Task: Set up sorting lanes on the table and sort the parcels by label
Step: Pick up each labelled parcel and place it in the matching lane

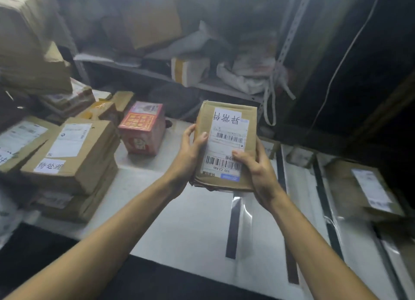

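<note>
Left hand [189, 152] and right hand [258, 171] both clamped on one brown parcel [250, 129], held up over the white table [179, 209].
Left one grips the left edge with its thumb on the shipping label [224, 142]; right one cups the lower right corner, thumb by the bottom barcode. Label faces up, with a handwritten slip [226, 116] stuck at the far end. Black tape strips [233, 227] run across the tabletop, below and right of the parcel. A stack of cardboard parcels [74, 156] sits at left, a red box [142, 129] just beside it, and another labelled parcel [363, 187] lies far right. Metal shelf [202, 84] behind, pretty blurry.
</note>
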The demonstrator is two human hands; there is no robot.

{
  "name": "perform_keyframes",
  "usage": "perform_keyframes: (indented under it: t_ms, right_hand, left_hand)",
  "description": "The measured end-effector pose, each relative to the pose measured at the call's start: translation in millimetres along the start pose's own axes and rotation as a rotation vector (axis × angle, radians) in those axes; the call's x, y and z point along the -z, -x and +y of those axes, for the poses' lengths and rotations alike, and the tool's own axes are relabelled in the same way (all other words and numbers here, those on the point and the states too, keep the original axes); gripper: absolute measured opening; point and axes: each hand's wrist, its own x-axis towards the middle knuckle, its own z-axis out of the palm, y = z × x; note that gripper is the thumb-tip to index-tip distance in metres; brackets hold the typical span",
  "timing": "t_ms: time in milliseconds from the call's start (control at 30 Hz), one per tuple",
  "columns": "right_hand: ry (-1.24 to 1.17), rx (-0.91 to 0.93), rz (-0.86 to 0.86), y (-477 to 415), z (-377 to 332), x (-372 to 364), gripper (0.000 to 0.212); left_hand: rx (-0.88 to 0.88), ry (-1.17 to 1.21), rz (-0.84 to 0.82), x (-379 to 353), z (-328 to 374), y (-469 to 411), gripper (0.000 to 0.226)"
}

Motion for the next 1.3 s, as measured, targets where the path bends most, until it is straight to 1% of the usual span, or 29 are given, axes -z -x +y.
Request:
perform_keyframes:
  t_ms: [67, 133, 167, 267, 333, 400, 433, 500, 533, 567, 600, 633, 700, 767, 833, 900, 933, 967, 1000, 1067, 1133, 1200, 1233, 1300]
  right_hand:
    - [0.017, 0.011, 0.014, 11, -3, 25, 0.069]
    - [0.033, 0.029, 0.035, 22, -6, 52, 0.069]
    - [0.046, 0.037, 0.038, 28, -6, 65, 0.069]
    - [0.079, 0.062, 0.038, 42, -6, 102, 0.066]
    - [0.099, 0.058, 0.024, 48, -8, 128, 0.067]
    - [0.117, 0.034, 0.029, 53, -14, 155, 0.068]
    - [0.105, 0.026, 0.053, 55, -17, 169, 0.066]
    - [0.117, 0.058, 0.162, 56, -25, 198, 0.058]
    - [0.178, 0.092, 0.214, 55, -28, 212, 0.056]
    - [0.273, 0.118, 0.224, 54, -33, 225, 0.058]
    - [0.37, 0.117, 0.184, 52, -38, 236, 0.059]
    - [0.445, 0.083, 0.102, 50, -42, 246, 0.058]
    - [0.491, -0.022, -0.113, 45, -50, 259, 0.059]
    - [0.492, -0.104, -0.249, 42, -53, 266, 0.061]
    - [0.493, -0.111, -0.29, 41, -50, 270, 0.062]
    - [0.481, -0.103, -0.26, 39, -48, 272, 0.058]
    - [0.451, -0.109, -0.23, 38, -48, 273, 0.054]
    - [0.411, -0.123, -0.195, 37, -47, 275, 0.051]
    - [0.366, -0.139, -0.159, 36, -46, 278, 0.048]
    - [0.301, -0.177, -0.079, 34, -42, 283, 0.049]
    - [0.223, -0.227, -0.002, 31, -36, 287, 0.051]
    - [0.108, -0.279, 0.062, 29, -32, 289, 0.056]
    - [0.06, -0.294, 0.086, 27, -30, 290, 0.063]
    - [0.011, -0.303, 0.102, 25, -28, 289, 0.075]
  left_hand:
    - [0.015, 0.015, -0.049, -25, -4, 8, 0.05]
    - [0.018, -0.007, -0.085, -52, -9, 16, 0.046]
    - [0.007, -0.024, -0.091, -66, -12, 19, 0.048]
    - [-0.024, -0.053, -0.128, -104, -23, 23, 0.069]
    - [-0.022, -0.083, -0.182, -128, -29, 24, 0.074]
    - [-0.038, -0.172, -0.251, -149, -31, 22, 0.075]
    - [-0.043, -0.221, -0.28, -157, -31, 21, 0.073]
    - [-0.014, -0.298, -0.353, -168, -27, 16, 0.069]
    - [0.01, -0.341, -0.409, -172, -26, 14, 0.069]
    - [0.033, -0.402, -0.473, -176, -25, 12, 0.07]
    - [0.053, -0.47, -0.536, -182, -24, 11, 0.071]
    - [0.07, -0.536, -0.585, -187, -22, 10, 0.073]
    - [0.084, -0.652, -0.627, -198, -19, 9, 0.075]
    - [0.085, -0.715, -0.631, -207, -18, 6, 0.075]
    - [0.09, -0.726, -0.644, -211, -18, 4, 0.077]
    - [0.106, -0.721, -0.658, -214, -17, 0, 0.078]
    - [0.094, -0.735, -0.64, -215, -18, -2, 0.077]
    - [0.054, -0.755, -0.586, -216, -18, -4, 0.074]
    - [-0.009, -0.771, -0.494, -216, -20, -7, 0.072]
    - [-0.133, -0.735, -0.272, -215, -26, -15, 0.077]
    - [-0.175, -0.659, -0.099, -211, -33, -24, 0.085]
    - [-0.125, -0.577, -0.038, -208, -40, -31, 0.093]
    - [-0.07, -0.514, -0.05, -209, -44, -34, 0.097]
    - [0.058, -0.357, -0.105, -209, -51, -37, 0.094]
